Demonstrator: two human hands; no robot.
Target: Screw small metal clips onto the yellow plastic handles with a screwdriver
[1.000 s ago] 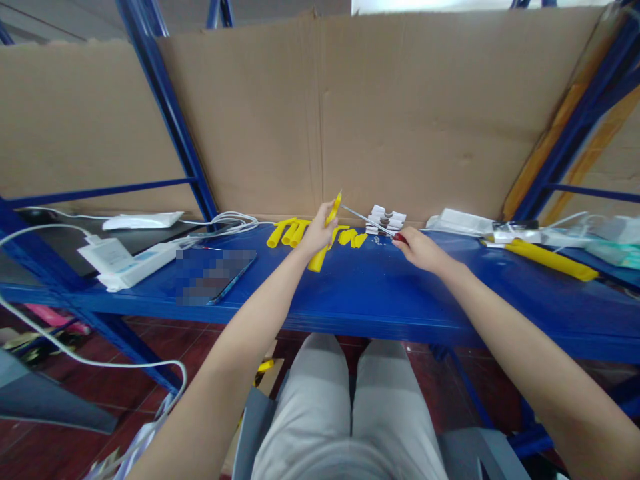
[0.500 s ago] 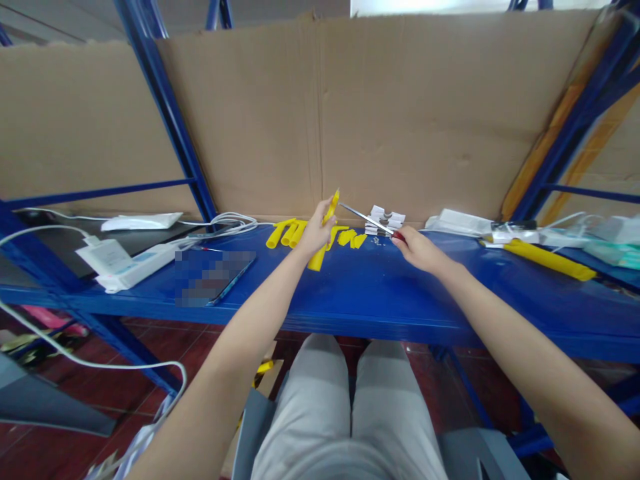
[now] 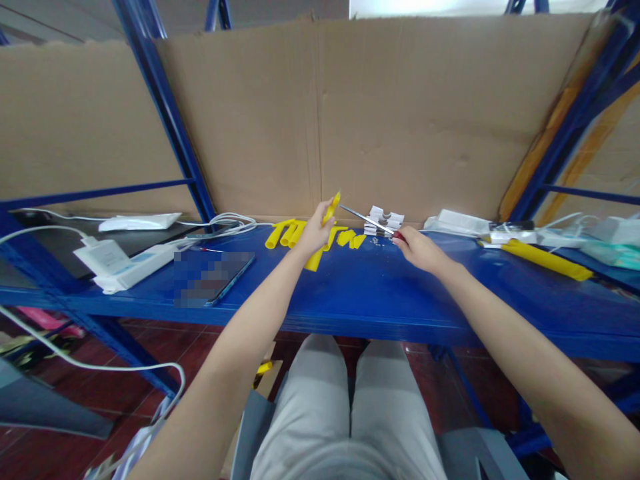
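My left hand (image 3: 319,232) is closed around a yellow tube-like piece (image 3: 332,207), its narrow top pointing up. My right hand (image 3: 417,248) grips the red handle of a long, slim metal tool (image 3: 366,218); its exact kind I cannot make out. The shaft points left, and its tip is just short of the yellow piece. Several yellow tubes (image 3: 273,236) lie on the blue tabletop beside and behind my left hand. Short yellow cut pieces (image 3: 345,237) lie between my hands. White clip-shaped parts (image 3: 383,220) stand behind the tool, with tiny light bits (image 3: 379,242) near them.
A tablet-like device (image 3: 220,279), partly blurred out, and a white power strip (image 3: 137,267) lie at left with cables. At right are a long yellow piece (image 3: 547,259) and white packets (image 3: 457,223). Cardboard (image 3: 400,113) stands along the back between blue posts (image 3: 173,127).
Both hands keep nearly the same pose and hold. The metal tool's tip stays close to the yellow piece; the view shifts very slightly.
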